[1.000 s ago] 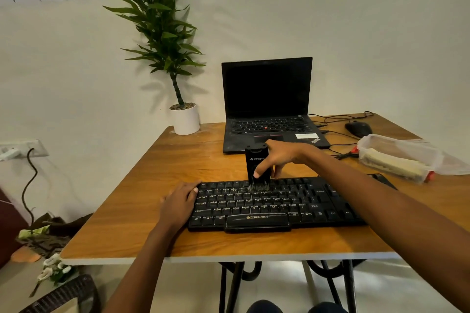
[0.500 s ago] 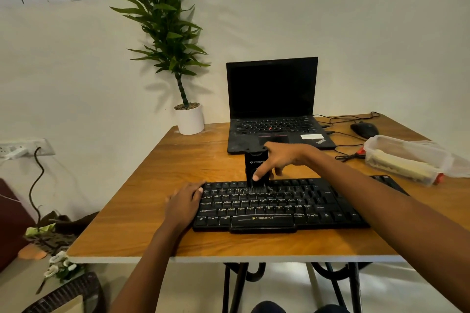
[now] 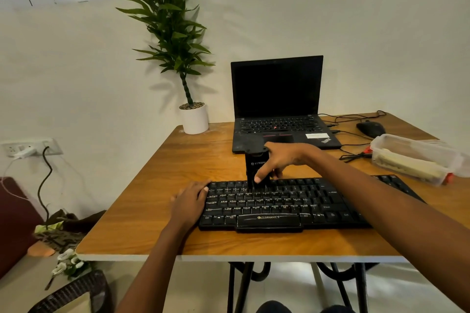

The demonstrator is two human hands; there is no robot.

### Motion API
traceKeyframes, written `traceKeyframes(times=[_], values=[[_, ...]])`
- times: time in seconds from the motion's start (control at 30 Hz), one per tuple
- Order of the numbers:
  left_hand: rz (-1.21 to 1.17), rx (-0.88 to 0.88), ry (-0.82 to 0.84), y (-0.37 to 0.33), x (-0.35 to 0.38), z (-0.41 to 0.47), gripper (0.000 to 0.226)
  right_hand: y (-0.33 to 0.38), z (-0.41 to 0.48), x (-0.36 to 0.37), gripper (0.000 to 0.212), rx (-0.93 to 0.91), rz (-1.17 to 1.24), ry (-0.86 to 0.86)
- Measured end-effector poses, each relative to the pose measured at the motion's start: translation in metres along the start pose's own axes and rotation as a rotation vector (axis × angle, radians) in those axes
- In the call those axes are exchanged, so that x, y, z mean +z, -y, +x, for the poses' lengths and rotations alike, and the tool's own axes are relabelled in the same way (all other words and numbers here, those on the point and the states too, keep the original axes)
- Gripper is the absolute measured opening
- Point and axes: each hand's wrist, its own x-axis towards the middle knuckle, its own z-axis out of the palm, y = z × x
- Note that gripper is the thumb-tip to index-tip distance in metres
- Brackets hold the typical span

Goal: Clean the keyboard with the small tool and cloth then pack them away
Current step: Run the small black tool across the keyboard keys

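Note:
A black keyboard [image 3: 292, 207] lies across the front of the wooden table [image 3: 152, 198]. My right hand [image 3: 282, 159] grips a small black upright cleaning tool [image 3: 254, 164], its brush end down on the keyboard's upper rows, left of centre. My left hand [image 3: 189, 202] rests flat on the table with its fingertips against the keyboard's left edge. I see no cloth on its own; a pale folded thing lies inside the clear plastic box [image 3: 412, 157] at the right.
A black laptop [image 3: 278, 107] stands open behind the keyboard. A potted plant in a white pot [image 3: 194, 119] sits at the table's back left corner. A black mouse [image 3: 371, 128] and cables [image 3: 353, 152] lie at the back right.
The tool and my right hand have shifted slightly toward the keyboard's far rows. The head camera has turned a little left, so everything sits further right. My left hand keeps its place.

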Motion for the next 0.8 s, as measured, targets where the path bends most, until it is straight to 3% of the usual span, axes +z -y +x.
traceKeyframes(times=[0.07, 0.23, 0.53, 0.8], values=[[-0.011, 0.001, 0.000, 0.000, 0.000, 0.001, 0.038, 0.002, 0.002, 0.001, 0.034, 0.008, 0.009, 0.001], [-0.003, 0.003, 0.002, 0.000, -0.001, 0.000, 0.038, 0.006, 0.003, 0.004, 0.016, -0.010, 0.019, 0.025], [0.007, -0.004, 0.013, -0.001, -0.002, 0.000, 0.039, 0.008, 0.004, 0.006, 0.021, -0.005, -0.002, -0.054], [0.007, -0.005, 0.009, -0.003, -0.003, -0.001, 0.038, 0.016, 0.004, 0.010, 0.018, -0.013, 0.039, 0.018]])
